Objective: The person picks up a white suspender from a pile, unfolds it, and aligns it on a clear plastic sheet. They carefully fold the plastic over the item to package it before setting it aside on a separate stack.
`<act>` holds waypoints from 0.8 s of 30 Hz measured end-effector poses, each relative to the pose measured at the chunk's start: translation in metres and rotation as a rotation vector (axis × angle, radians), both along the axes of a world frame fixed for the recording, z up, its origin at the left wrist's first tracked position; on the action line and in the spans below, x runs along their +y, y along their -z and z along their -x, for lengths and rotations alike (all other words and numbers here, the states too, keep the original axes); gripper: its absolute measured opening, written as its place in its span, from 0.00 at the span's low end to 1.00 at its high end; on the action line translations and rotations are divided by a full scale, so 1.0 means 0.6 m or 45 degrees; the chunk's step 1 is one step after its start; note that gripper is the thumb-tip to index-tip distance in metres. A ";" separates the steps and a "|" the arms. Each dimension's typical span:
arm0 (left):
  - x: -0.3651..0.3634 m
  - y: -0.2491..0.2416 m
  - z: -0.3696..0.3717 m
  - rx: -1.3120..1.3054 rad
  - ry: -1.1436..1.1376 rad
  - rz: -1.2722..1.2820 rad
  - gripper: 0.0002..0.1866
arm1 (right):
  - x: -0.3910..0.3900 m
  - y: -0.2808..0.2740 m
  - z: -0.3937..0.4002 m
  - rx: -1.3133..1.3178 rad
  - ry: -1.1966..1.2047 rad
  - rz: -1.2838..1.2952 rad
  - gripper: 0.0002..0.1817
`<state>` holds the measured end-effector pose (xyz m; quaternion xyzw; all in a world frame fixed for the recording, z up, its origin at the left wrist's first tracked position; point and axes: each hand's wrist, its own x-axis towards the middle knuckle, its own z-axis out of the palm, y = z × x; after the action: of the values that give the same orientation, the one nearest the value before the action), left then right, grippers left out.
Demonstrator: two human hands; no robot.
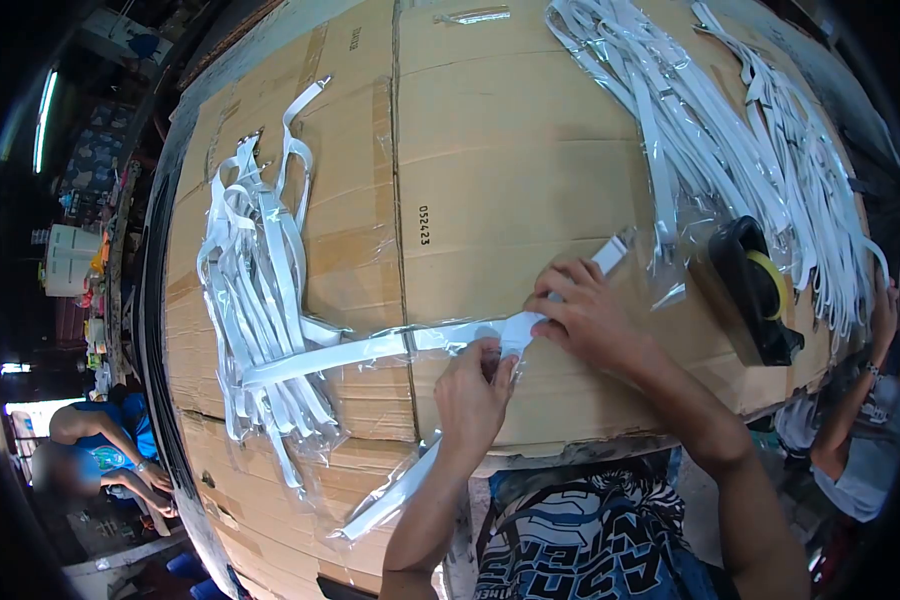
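Note:
A white strap [370,352] in clear plastic runs from the left pile to my hands and folds over between them. My left hand [473,398] pinches the folded part from below, with thumb and fingers closed. My right hand [592,312] is closed on the strap just right of the fold. Past its fingers, the strap's metal-tipped end [615,250] sticks out to the upper right. A further white strap in plastic [395,495] lies beneath my left forearm, partly hidden.
A pile of white straps [260,290] lies at left. Bundled straps [690,110] and a loose bunch [805,190] lie at right, near a black tape dispenser [745,290] with yellow tape. Cardboard [510,170] covers the table. One person [100,450] is at left, another [865,440] at right.

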<state>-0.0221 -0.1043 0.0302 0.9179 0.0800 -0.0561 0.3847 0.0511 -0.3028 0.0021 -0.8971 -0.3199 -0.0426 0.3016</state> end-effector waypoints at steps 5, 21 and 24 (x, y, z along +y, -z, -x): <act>-0.008 0.006 0.012 -0.079 -0.072 -0.023 0.13 | 0.004 0.019 0.023 -0.015 0.030 -0.125 0.15; 0.013 0.018 -0.038 -0.356 0.204 -0.140 0.07 | 0.034 0.015 0.055 0.130 0.055 -0.217 0.08; 0.012 0.011 -0.041 -0.355 0.220 -0.135 0.06 | 0.040 0.004 0.058 0.145 0.069 -0.247 0.06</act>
<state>0.0025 -0.0973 0.0236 0.9392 -0.0505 0.0433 0.3369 0.0162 -0.2790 -0.0001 -0.8731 -0.2721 -0.0303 0.4034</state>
